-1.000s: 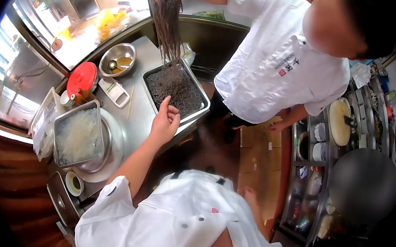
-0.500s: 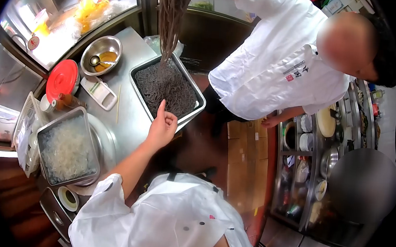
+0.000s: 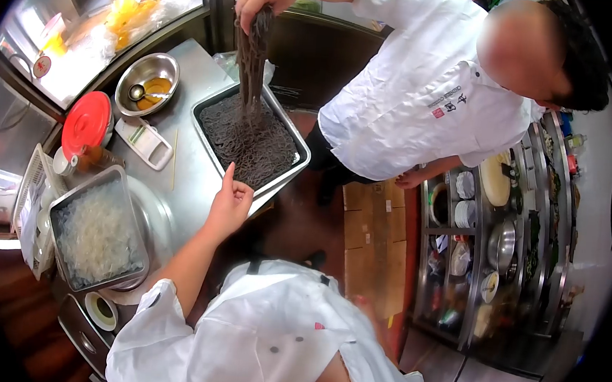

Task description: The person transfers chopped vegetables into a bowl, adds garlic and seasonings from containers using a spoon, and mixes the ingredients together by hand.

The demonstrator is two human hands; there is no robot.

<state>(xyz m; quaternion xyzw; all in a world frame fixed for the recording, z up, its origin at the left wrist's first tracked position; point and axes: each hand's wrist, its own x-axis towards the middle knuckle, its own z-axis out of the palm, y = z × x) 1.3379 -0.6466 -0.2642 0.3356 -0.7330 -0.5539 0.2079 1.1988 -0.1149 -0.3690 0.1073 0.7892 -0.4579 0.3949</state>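
Observation:
My left hand [image 3: 230,205] reaches to the near edge of a metal tray [image 3: 302,150], index finger stretched out and the other fingers curled, holding nothing. Dark thin noodles [image 3: 252,148] fill the tray. Above it a co-worker's hand [image 3: 266,0] grips a hanging bundle of the same noodles [image 3: 251,59], whose lower ends meet those in the tray. Low on my right side, my right hand [image 3: 368,310] is a smeared patch beside my white jacket, and its fingers cannot be made out.
A second tray of pale translucent strips [image 3: 97,230] stands on the left. Behind it are a red lid [image 3: 87,124], a grater [image 3: 143,142] and a steel bowl with a ladle [image 3: 138,68]. The co-worker [image 3: 413,85] stands across, near flattened cardboard [image 3: 373,238] and shelves [image 3: 459,237].
The co-worker's hand and the noodle bundle have come down toward the tray, so the gripping hand now shows. My left hand stays pointing at the tray's edge; the view has shifted slightly.

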